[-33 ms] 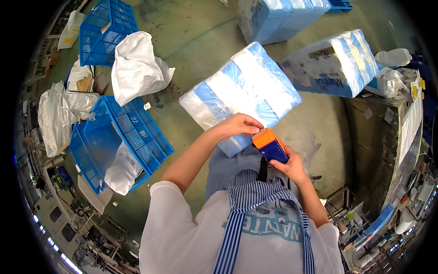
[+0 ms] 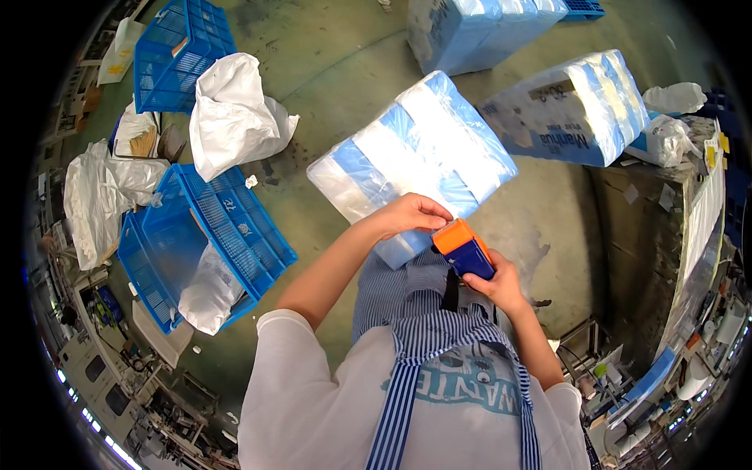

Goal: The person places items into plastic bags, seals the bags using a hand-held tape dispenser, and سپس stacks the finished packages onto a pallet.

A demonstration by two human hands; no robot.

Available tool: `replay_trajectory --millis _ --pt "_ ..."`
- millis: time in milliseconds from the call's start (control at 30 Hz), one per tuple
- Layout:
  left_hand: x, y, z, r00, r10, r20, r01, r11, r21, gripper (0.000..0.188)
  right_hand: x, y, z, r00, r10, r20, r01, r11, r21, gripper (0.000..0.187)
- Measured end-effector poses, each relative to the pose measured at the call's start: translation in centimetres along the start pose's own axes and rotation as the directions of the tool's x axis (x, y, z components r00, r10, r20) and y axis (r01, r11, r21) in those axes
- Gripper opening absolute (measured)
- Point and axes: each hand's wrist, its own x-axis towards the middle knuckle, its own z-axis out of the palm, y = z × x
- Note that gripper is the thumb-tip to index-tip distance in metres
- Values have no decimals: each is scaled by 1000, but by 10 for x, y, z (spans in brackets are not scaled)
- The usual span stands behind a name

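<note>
My right hand (image 2: 501, 283) grips a boxy orange and dark blue handheld device (image 2: 468, 249) in front of my waist; its kind is not clear to me. The fingers of my left hand (image 2: 410, 215) are pinched together at the orange end of this device. Whatever they hold there, if anything, is too small to make out. Just beyond both hands a large pack wrapped in clear plastic (image 2: 415, 141), banded blue and white, lies tilted. My left hand overlaps its near edge in the view.
Two more plastic-wrapped packs (image 2: 572, 110) (image 2: 470, 35) stand on the floor ahead and to the right. At left are blue crates (image 2: 235, 207) (image 2: 176, 59) and a white sack (image 2: 235, 117). A brown-sided bench (image 2: 638, 235) borders the right.
</note>
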Motion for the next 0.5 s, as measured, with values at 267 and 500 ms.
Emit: replay_trajectory --millis 267,500 --pt "6 -8 -12 995 -7 95 14 997 -72 24 1 0 7 998 41 42 -45 994 100 47" --pt "4 -9 -12 993 -25 120 52 973 -223 26 3 1 7 997 41 67 -49 991 128 46"
